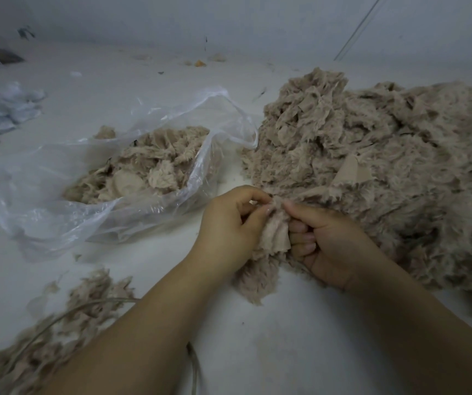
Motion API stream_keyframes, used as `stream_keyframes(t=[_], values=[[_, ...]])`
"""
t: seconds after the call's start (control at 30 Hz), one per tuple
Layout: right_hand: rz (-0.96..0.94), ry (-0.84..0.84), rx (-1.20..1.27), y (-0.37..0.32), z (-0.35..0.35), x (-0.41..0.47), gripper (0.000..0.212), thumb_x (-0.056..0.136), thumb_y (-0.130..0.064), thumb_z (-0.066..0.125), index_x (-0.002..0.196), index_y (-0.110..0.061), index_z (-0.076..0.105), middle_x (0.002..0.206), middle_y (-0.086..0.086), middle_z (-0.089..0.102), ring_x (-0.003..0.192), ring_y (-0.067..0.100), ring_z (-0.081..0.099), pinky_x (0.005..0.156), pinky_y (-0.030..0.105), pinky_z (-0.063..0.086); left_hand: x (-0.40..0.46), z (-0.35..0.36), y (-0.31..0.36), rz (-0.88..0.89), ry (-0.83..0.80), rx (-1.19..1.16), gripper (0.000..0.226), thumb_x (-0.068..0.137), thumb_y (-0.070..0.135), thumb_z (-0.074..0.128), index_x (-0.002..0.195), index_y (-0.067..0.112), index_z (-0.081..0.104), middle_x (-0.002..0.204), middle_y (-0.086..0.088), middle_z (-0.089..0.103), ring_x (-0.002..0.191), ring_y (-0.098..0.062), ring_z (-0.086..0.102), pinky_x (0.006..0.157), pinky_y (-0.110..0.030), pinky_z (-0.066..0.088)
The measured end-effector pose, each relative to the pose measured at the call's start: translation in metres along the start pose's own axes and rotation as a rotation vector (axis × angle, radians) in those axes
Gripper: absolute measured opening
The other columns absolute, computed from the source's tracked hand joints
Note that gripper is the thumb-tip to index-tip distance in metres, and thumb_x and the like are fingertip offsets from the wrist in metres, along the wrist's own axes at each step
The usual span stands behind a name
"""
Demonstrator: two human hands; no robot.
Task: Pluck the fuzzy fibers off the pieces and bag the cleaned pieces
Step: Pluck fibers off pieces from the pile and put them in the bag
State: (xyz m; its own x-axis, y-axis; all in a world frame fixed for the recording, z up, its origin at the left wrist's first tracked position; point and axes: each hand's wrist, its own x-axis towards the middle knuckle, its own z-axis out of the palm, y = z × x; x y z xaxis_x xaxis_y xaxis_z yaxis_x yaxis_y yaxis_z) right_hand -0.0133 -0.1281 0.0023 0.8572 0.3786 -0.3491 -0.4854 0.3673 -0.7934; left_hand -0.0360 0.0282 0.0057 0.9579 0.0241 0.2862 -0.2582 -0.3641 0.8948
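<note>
A beige fuzzy fabric piece [272,238] is held up between both hands at the centre of the white surface. My left hand [229,226] pinches its top edge with thumb and fingertips. My right hand [326,240] grips the piece from the right, fingers curled round it. A large heap of fuzzy beige pieces [386,166] lies to the right, touching my right hand. A clear plastic bag [92,201] lies open at the left with several beige pieces [149,166] inside.
A loose pile of plucked beige fibers [58,323] lies at the lower left beside my left forearm, with a thin cord running through it. Light blue cloth [4,109] sits at the far left. Small scraps [200,63] dot the back near the wall.
</note>
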Motion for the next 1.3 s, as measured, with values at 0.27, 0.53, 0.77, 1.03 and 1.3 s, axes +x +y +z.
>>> stream_keyframes(t=[0.27, 0.53, 0.77, 1.03, 1.3], values=[[-0.03, 0.053, -0.013, 0.0, 0.003, -0.002, 0.02, 0.074, -0.024, 0.068, 0.073, -0.004, 0.068, 0.05, -0.004, 0.038, 0.037, 0.002, 0.029, 0.031, 0.013, 0.027, -0.001, -0.006, 0.001, 0.271, -0.14, 0.15, 0.045, 0.062, 0.025, 0.09, 0.083, 0.026, 0.05, 0.081, 0.011, 0.047, 0.066, -0.002, 0.045, 0.058, -0.014, 0.038], [-0.023, 0.063, -0.009, -0.001, 0.004, -0.003, 0.017, 0.074, -0.022, 0.067, 0.072, -0.01, 0.054, 0.051, -0.005, 0.041, 0.037, 0.001, 0.032, 0.032, 0.013, 0.028, 0.003, -0.006, -0.004, 0.02, -0.054, 0.048, 0.014, 0.084, 0.012, 0.074, 0.072, 0.016, 0.069, 0.064, 0.008, 0.062, 0.057, -0.006, 0.055, 0.052, -0.019, 0.043], [-0.053, 0.175, 0.018, 0.001, 0.001, 0.0, 0.026, 0.094, -0.02, 0.059, 0.073, -0.004, 0.061, 0.049, -0.006, 0.042, 0.036, 0.002, 0.032, 0.031, 0.013, 0.027, 0.011, -0.021, -0.004, -0.324, 0.062, -0.452, 0.03, 0.092, 0.012, 0.063, 0.064, 0.002, 0.063, 0.051, -0.006, 0.047, 0.038, -0.012, 0.037, 0.039, -0.019, 0.028], [-0.112, 0.068, -0.191, 0.003, 0.008, -0.007, 0.035, 0.056, -0.045, 0.08, 0.064, -0.017, 0.06, 0.054, -0.003, 0.04, 0.042, 0.005, 0.031, 0.036, 0.016, 0.028, 0.005, -0.006, 0.002, -0.355, -0.043, -0.494, 0.034, 0.095, 0.02, 0.061, 0.083, -0.011, 0.066, 0.06, -0.018, 0.057, 0.04, -0.019, 0.046, 0.037, -0.021, 0.034], [-0.13, 0.043, -0.163, 0.004, 0.005, -0.007, 0.023, 0.069, -0.018, 0.071, 0.048, -0.016, 0.063, 0.046, -0.007, 0.036, 0.037, 0.003, 0.027, 0.034, 0.015, 0.025, 0.008, -0.011, 0.002, -0.457, -0.026, -0.547, 0.03, 0.099, 0.024, 0.054, 0.084, -0.002, 0.059, 0.06, -0.016, 0.053, 0.039, -0.024, 0.047, 0.036, -0.022, 0.037]])
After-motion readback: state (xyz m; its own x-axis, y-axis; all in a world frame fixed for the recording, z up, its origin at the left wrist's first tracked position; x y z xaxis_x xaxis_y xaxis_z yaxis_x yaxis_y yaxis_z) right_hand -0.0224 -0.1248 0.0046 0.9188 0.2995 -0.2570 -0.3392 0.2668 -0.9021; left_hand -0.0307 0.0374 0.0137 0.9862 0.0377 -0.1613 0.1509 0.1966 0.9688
